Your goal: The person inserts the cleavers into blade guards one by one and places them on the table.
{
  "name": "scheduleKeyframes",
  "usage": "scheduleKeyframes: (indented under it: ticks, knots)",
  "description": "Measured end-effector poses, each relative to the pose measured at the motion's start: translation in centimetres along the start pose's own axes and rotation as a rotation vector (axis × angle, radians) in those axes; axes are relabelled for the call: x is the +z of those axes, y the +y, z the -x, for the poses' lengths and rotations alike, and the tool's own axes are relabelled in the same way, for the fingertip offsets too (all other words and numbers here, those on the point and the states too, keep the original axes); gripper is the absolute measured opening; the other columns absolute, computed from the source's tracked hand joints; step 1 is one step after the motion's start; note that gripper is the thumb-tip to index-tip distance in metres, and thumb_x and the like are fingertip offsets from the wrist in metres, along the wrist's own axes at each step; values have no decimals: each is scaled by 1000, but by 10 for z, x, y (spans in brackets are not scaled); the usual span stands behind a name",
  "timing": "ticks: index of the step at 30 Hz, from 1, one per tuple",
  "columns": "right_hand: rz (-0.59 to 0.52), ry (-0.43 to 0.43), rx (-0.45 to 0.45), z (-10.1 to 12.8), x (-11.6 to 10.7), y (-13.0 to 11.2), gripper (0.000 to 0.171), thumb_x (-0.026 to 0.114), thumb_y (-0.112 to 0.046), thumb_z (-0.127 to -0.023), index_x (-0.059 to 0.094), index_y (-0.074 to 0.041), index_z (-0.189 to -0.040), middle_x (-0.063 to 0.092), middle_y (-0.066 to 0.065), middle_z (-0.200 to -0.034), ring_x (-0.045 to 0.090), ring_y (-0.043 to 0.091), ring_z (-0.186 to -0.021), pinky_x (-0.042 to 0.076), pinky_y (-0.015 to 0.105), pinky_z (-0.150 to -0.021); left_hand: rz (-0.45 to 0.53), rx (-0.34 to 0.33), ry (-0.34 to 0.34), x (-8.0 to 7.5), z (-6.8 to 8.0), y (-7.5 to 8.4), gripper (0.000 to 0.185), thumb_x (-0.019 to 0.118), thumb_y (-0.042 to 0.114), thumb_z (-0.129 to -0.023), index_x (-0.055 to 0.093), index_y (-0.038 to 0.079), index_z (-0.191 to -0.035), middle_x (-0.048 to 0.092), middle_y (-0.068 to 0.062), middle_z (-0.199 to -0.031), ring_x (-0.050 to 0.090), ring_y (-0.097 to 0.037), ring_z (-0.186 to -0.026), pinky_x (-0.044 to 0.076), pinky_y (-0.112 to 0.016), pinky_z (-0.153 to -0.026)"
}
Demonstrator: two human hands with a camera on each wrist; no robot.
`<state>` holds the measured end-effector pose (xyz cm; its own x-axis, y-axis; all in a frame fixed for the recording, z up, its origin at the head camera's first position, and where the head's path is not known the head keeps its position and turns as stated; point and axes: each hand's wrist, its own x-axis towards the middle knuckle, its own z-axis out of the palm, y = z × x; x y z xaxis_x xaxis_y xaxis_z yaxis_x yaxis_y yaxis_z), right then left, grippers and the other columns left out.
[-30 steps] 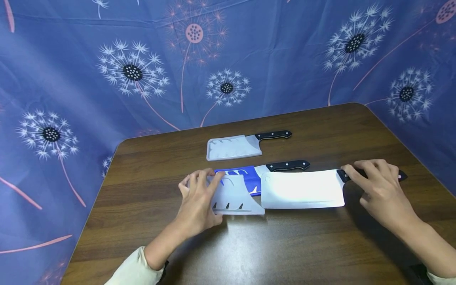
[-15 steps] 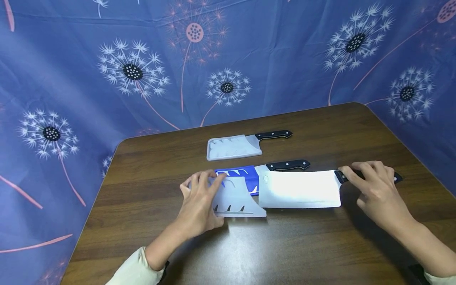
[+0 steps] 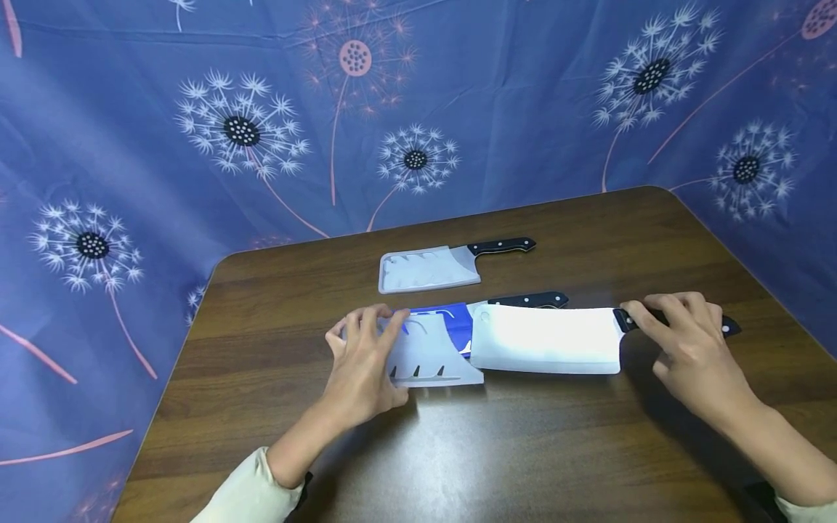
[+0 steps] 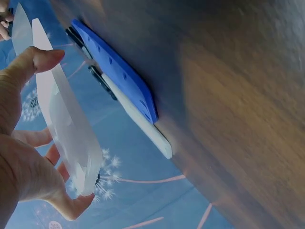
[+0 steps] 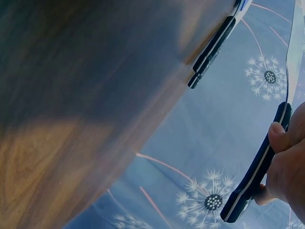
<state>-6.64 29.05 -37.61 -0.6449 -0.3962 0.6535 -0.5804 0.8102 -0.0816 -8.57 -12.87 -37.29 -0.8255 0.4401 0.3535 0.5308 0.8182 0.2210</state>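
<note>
My left hand (image 3: 362, 367) grips a translucent white blade cover (image 3: 434, 356) by its left part, thumb on the near edge and fingers on the far one. In the left wrist view the cover (image 4: 66, 124) is held above the table. My right hand (image 3: 693, 349) holds a large cleaver by its black handle (image 5: 257, 167). The cleaver's bright wide blade (image 3: 546, 339) points left, its tip end at the right, open side of the cover. Whether the blade's corner touches or enters the cover I cannot tell.
Behind the held cover lies a knife in a blue cover (image 3: 461, 323), its black handle (image 3: 536, 300) pointing right. Farther back rests a smaller cleaver in a white cover (image 3: 428, 269). Both lie on the brown wooden table (image 3: 294, 290), with a blue dandelion-print cloth (image 3: 510, 145) behind it.
The cleaver has shifted slightly left, and its blade now hides more of the blue-covered knife's handle. The white cover has dipped and then risen a little in view.
</note>
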Motion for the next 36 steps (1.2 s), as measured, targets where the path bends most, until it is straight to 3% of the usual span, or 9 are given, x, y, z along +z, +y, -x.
scheduleKeyframes:
  ticks: [4,12,23,29,36]
  knots:
    - [5,-9,9,1,-3,0,80,54,26,-40,59,-3,-115,52,25,-104,42,46,-93,24,53,-67,16,-20,21,-2,-1,-4,108,93,24,-39,49,17,-138,40,-11,-129,34,-31,-116,21,-62,-86]
    - [7,-53,24,3,0,-3,84,58,28,-39,57,-6,-117,50,22,-104,41,43,-94,25,53,-69,9,5,30,-3,-3,-2,107,91,24,-39,49,17,-137,42,-11,-129,35,-32,-116,23,-61,-86]
    - [-8,9,0,2,9,-8,89,60,30,-35,56,-6,-116,50,22,-104,42,42,-94,26,55,-69,-9,28,41,-5,-7,4,107,90,22,-38,49,16,-136,42,-11,-129,34,-33,-118,19,-62,-91]
    - [-36,16,-33,-2,18,-16,85,52,31,-40,58,-6,-117,52,22,-103,44,40,-92,26,49,-66,-2,53,37,-4,-10,16,106,90,25,-39,49,15,-136,42,-11,-128,35,-34,-117,20,-63,-91]
    - [-68,34,-44,-6,29,-29,82,47,31,-43,60,-5,-115,53,20,-101,44,38,-90,28,49,-68,-32,58,5,-1,-13,30,108,91,26,-38,47,16,-136,42,-9,-127,34,-33,-119,18,-63,-94]
